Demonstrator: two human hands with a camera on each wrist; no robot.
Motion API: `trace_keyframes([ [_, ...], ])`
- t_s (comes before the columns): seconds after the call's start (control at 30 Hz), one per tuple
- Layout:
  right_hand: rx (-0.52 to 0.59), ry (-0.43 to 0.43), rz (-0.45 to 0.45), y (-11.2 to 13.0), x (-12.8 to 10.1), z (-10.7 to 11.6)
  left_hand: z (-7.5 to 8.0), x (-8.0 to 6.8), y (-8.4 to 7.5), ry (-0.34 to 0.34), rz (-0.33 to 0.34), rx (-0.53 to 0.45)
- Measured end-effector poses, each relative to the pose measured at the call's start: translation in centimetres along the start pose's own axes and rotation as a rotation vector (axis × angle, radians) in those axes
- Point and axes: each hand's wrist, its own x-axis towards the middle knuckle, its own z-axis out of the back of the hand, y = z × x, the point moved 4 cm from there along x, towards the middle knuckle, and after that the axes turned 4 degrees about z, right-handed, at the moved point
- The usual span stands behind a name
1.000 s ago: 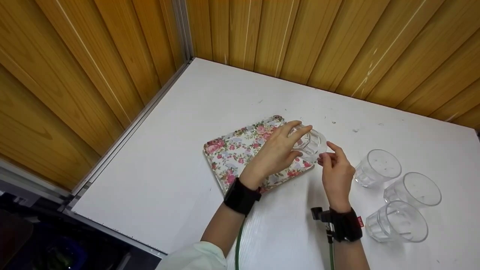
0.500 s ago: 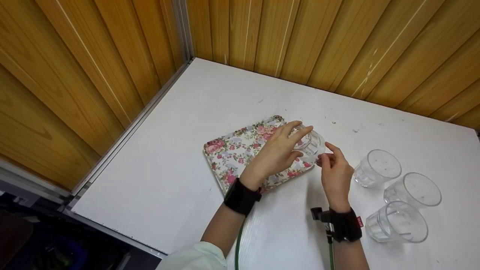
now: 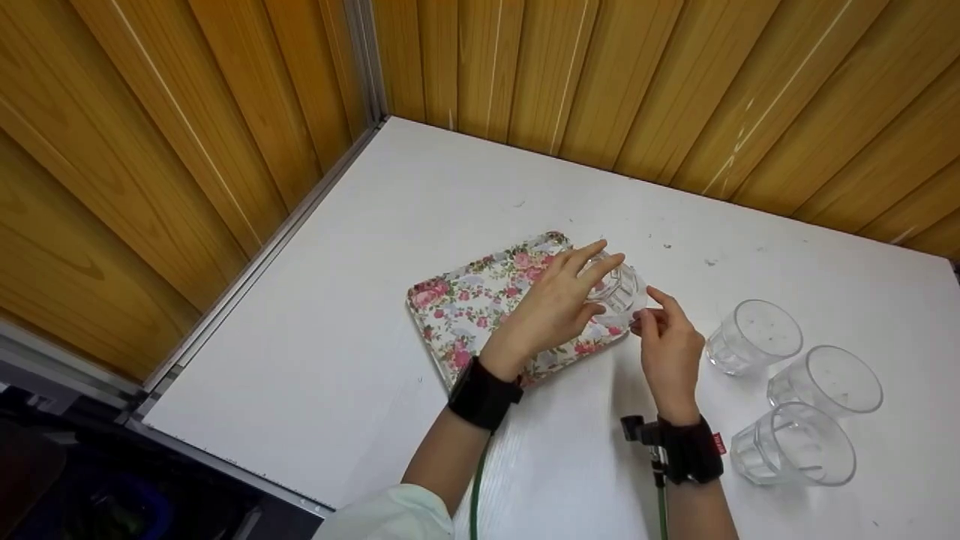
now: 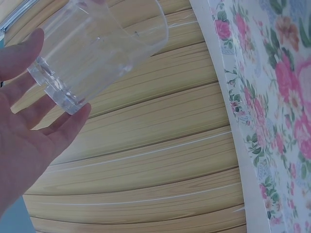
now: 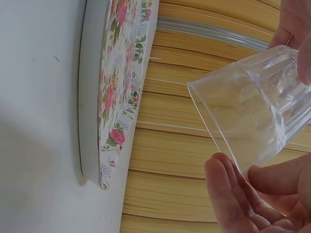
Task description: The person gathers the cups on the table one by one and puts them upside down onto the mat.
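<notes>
A clear faceted drinking glass (image 3: 621, 291) is held tilted above the right end of a floral tray (image 3: 469, 311). My left hand (image 3: 553, 304) grips it round its thick base, thumb on one side and fingers on the other, as the left wrist view shows. At the open end, my right hand (image 3: 672, 352) pinches the rim between thumb and fingers. The right wrist view shows the glass (image 5: 243, 104) well apart from the tray (image 5: 116, 92), its mouth tipped toward the tray side.
Three more clear glasses stand upright on the white table to the right: a rear one (image 3: 756, 337), a middle one (image 3: 825, 381) and a front one (image 3: 793, 444). Wood-panelled walls (image 3: 637, 90) close off the back and left. A green cable (image 3: 477, 495) runs from the left wrist strap.
The glass's rim end and my right hand have shifted slightly left. My left hand keeps its grip on the base; the tray and the other glasses have not moved.
</notes>
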Motion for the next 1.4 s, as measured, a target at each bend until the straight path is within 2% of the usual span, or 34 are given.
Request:
trace_keyframes([
  [0.37, -0.006, 0.003, -0.005, -0.02, 0.03, -0.05, -0.04, -0.03, -0.12, 0.018, 0.004, 0.018],
  [0.83, -0.022, 0.048, 0.000, 0.03, 0.00, -0.26, 0.05, -0.04, -0.27, -0.020, -0.042, 0.061],
  [1.03, -0.024, 0.042, -0.002, 0.06, -0.04, -0.25, 0.08, -0.03, -0.38, -0.026, -0.056, 0.074],
  [1.4, -0.024, 0.061, -0.021, 0.08, -0.09, -0.47, 0.11, -0.06, -0.57, -0.020, -0.053, 0.096],
])
